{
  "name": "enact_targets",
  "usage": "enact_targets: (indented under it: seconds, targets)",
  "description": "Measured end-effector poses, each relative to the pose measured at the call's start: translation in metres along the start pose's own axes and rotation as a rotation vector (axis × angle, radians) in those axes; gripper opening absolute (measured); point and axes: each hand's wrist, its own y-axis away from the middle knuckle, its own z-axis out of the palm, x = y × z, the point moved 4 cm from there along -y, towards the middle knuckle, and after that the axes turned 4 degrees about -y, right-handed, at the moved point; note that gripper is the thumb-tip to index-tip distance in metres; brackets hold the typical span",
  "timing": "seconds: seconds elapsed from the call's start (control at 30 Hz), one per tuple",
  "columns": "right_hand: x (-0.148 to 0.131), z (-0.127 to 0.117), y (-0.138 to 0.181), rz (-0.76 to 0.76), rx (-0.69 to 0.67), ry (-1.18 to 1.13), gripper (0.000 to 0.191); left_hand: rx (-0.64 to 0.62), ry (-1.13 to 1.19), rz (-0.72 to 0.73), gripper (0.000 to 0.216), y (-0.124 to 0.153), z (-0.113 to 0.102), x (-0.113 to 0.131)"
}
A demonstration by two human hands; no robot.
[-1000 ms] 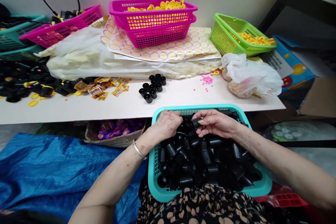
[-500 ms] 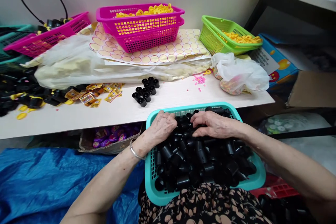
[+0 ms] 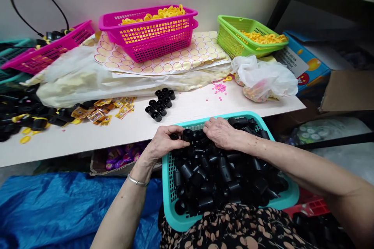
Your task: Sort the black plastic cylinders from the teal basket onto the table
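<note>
A teal basket (image 3: pixel 170 202) full of black plastic caps (image 3: pixel 222 175) rests on my lap against the table edge. My left hand (image 3: pixel 163 142) is at the basket's far left corner, fingers closed around a few black caps (image 3: pixel 187 135). Beside it, my right hand (image 3: pixel 220 132) lies palm down on the pile at the far rim, fingers curled into the caps; what they grip is hidden. A small cluster of upright black caps (image 3: pixel 160 104) stands on the white table (image 3: pixel 117 128) just beyond the basket.
Pink baskets (image 3: pixel 152 31) with yellow rings sit on sticker sheets at the back. A green basket (image 3: pixel 248 37) and a plastic bag (image 3: pixel 264 78) are at the right. Foil packets (image 3: pixel 102 111) and black parts (image 3: pixel 23 113) lie at the left. A blue tarp (image 3: pixel 58 210) covers the floor.
My left hand has moved left to the basket's corner and closed on caps. My right hand slid toward the far rim. The view shifted slightly right.
</note>
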Motion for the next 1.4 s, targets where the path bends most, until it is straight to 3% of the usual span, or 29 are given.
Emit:
enact_targets:
  seconds: [0.17, 0.3, 0.37, 0.47, 0.57, 0.7, 0.83, 0.9, 1.0, 1.07, 1.13, 1.2, 1.27, 1.4]
  targets:
    - [0.003, -0.003, 0.007, -0.011, -0.002, -0.026, 0.018, -0.026, 0.046, -0.041, 0.03, -0.003, 0.004, -0.002]
    - [0.003, -0.001, 0.006, -0.041, -0.023, -0.012, 0.017, -0.074, -0.073, -0.063, 0.035, -0.006, 0.008, 0.0]
    - [0.003, -0.001, 0.005, -0.06, -0.032, -0.017, 0.017, 0.007, -0.104, -0.039, 0.041, -0.007, 0.004, 0.003]
    - [0.006, -0.004, 0.004, -0.079, -0.091, -0.071, 0.012, 0.234, -0.022, -0.036, 0.041, -0.006, -0.011, 0.003]
    - [0.005, -0.008, 0.003, -0.112, -0.139, -0.195, 0.013, 0.334, -0.028, -0.109, 0.033, -0.001, -0.025, -0.004]
    - [-0.005, -0.014, -0.006, -0.139, -0.007, -0.314, 0.017, 0.352, -0.126, -0.189, 0.024, 0.009, -0.035, -0.017]
    - [-0.025, -0.013, -0.027, -0.187, 0.161, -0.168, 0.019, 0.361, -0.19, -0.197, 0.023, 0.014, -0.035, -0.024]
    - [-0.038, -0.012, -0.04, -0.315, 0.231, -0.039, 0.021, 0.424, -0.131, -0.179, 0.026, 0.014, -0.034, -0.021]
    - [-0.051, -0.008, -0.057, -0.514, 0.263, 0.118, 0.019, 0.524, 0.137, -0.147, 0.029, 0.013, -0.034, -0.012]
    - [-0.052, -0.006, -0.064, -0.568, 0.254, 0.165, 0.019, 0.495, 0.377, -0.15, 0.029, 0.013, -0.032, -0.006]
    - [-0.049, -0.006, -0.064, -0.591, 0.239, 0.155, 0.018, 0.387, 0.575, -0.158, 0.028, 0.014, -0.029, -0.001]
    - [-0.042, -0.009, -0.057, -0.556, 0.238, 0.05, 0.015, 0.287, 0.673, -0.137, 0.034, 0.018, -0.026, 0.002]
    - [-0.031, -0.015, -0.045, -0.427, 0.276, -0.218, 0.009, 0.243, 0.664, -0.098, 0.046, 0.022, -0.023, 0.005]
    - [-0.002, -0.016, -0.011, -0.074, 0.26, -1.113, 0.02, 0.19, 0.539, -0.044, 0.066, 0.025, -0.011, 0.008]
